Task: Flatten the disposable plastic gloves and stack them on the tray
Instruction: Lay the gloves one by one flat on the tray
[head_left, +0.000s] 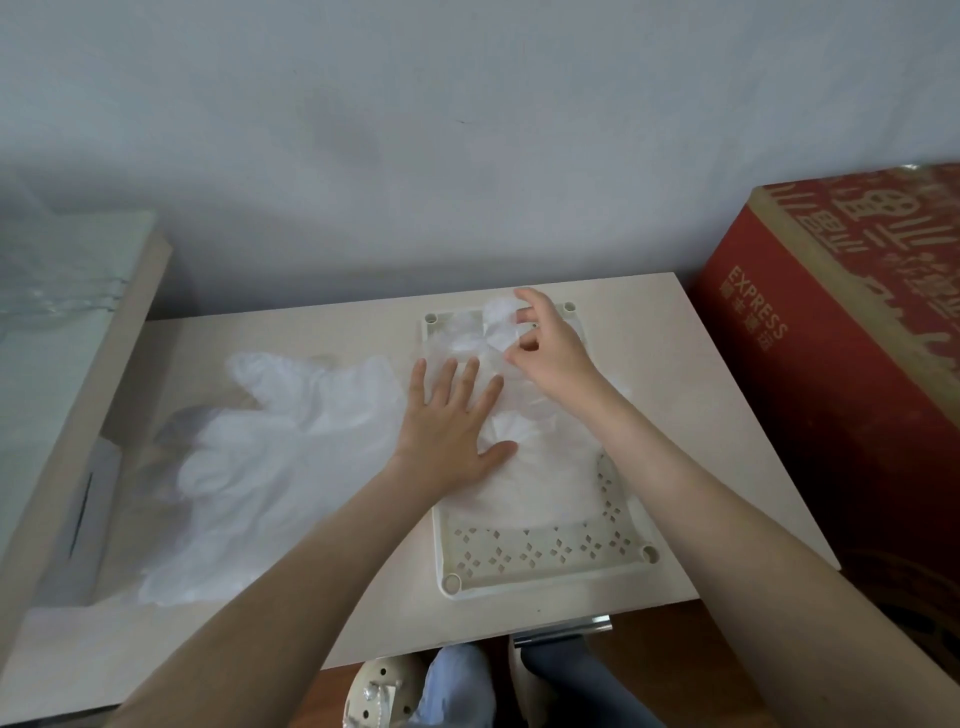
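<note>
On the perforated cream tray (545, 551), flat left hand (447, 415) presses a crinkled glove (535, 467) (filmy, translucent); right hand (550, 348) pinches its far end.

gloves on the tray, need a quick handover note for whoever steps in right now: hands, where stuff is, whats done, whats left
Left hand: flat, fingers spread, pressing the glove on the tray down.
Right hand: pinching that glove's finger end near the far end of the cream tray.
Loose gloves: crumpled heap on the table, left of the tray.
Done: plastic already lies on the tray; how many layers cannot be told.
Left: smooth this glove out, then flatten and stack the heap.
</note>
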